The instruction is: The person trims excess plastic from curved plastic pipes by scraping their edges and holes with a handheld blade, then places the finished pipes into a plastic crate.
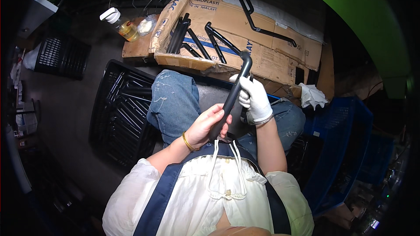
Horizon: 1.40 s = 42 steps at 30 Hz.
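Note:
Above my lap, my left hand (208, 124), bare and with a bangle at the wrist, is closed round the lower end of a black bent handle (233, 93). The thick shaft tilts up and away to a crooked far end over the cardboard. My right hand (255, 100), in a white glove, is closed beside the shaft's upper part. Dark bits of a thing show above and below its fist; its kind is hidden. Similar black bent handles (222, 41) lie on the cardboard ahead, with thicker black pieces (178, 34) at their left.
An opened cardboard box (271, 63) spreads in front of my knees. At its left stands a bottle of yellowish liquid (127, 30). A black crate (98, 118) of black parts is on the left, blue crates (326, 148) on the right. A crumpled white cloth (313, 96) lies at the box's right corner.

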Available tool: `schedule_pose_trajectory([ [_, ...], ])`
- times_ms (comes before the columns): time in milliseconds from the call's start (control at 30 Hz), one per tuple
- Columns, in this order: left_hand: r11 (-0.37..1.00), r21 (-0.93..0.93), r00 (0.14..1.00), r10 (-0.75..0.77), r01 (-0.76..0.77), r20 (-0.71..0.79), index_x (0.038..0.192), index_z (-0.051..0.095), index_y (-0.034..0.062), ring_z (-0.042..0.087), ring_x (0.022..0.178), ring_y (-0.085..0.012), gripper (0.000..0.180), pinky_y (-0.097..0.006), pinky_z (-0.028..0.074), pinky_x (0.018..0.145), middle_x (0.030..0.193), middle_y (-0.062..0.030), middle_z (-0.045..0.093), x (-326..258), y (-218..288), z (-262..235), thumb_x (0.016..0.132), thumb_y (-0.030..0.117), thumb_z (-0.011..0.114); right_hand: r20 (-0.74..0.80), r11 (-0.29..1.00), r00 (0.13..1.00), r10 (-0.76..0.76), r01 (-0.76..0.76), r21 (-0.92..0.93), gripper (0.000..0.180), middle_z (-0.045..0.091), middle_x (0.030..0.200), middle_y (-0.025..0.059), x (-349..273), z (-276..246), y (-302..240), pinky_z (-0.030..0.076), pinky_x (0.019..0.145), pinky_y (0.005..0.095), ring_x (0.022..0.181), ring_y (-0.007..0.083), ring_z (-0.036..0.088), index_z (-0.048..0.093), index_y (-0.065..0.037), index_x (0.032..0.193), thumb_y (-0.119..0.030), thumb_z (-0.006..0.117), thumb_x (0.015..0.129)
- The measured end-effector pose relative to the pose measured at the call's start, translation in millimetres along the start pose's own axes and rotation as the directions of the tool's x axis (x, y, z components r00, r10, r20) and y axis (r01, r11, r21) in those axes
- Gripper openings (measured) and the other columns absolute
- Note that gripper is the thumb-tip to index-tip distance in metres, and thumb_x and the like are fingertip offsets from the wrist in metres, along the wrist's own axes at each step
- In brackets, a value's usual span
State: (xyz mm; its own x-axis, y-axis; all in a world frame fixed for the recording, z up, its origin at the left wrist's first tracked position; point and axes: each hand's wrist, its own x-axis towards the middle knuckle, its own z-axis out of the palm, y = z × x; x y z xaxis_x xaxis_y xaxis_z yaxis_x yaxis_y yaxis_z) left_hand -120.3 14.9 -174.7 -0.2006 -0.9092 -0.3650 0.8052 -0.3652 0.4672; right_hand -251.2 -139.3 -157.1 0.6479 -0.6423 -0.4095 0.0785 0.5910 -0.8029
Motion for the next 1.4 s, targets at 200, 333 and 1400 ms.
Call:
schedule_pose_trajectory([
  [200, 0.954, 0.237, 0.969, 0.218, -0.186, -0.117, 0.135, 0.04, 0.0037, 0.051, 0.066, -0.0079, 0.037, -0.02, 0.044, 0.056, 0.097, -0.0045, 0.056, 5, -5, -10, 0.104, 0.023, 0.046, -0.133, 0.948, 0.99, -0.044, -0.001, -0.319, 0.031, 0.042, 0.063, -0.0072, -4, 8, 16, 0.024, 0.042, 0.0172, 0.049, 0.001, 0.032, 0.063, -0.004, 0.108, -0.03, 0.048, 0.101],
  [333, 0.872, 0.385, 0.92, 0.372, -0.303, -0.12, 0.14, 0.036, 0.0035, 0.052, 0.069, -0.0064, 0.039, -0.019, 0.045, 0.055, 0.099, -0.0034, 0.053, 7, -3, -18, 0.104, 0.018, 0.042, 0.073, 0.715, 0.982, -0.173, 0.176, -0.677, 0.025, 0.053, 0.07, 0.0048, -36, 5, 26, 0.045, 0.064, 0.0305, 0.068, 0.015, 0.054, 0.06, -0.002, 0.096, -0.021, 0.044, 0.101],
  [1400, 0.807, 0.526, 0.89, 0.417, -0.269, -0.184, 0.138, 0.036, 0.0041, 0.042, 0.063, -0.002, 0.039, -0.017, 0.038, 0.052, 0.091, 0.0006, 0.048, -1, -9, -10, 0.102, 0.011, 0.047, 0.174, 0.271, 0.938, -0.298, 0.258, -0.927, 0.019, 0.064, 0.07, 0.0172, -54, 44, 45, 0.051, 0.056, 0.0468, 0.062, 0.0382, 0.064, 0.054, -0.008, 0.092, -0.025, 0.049, 0.097],
])
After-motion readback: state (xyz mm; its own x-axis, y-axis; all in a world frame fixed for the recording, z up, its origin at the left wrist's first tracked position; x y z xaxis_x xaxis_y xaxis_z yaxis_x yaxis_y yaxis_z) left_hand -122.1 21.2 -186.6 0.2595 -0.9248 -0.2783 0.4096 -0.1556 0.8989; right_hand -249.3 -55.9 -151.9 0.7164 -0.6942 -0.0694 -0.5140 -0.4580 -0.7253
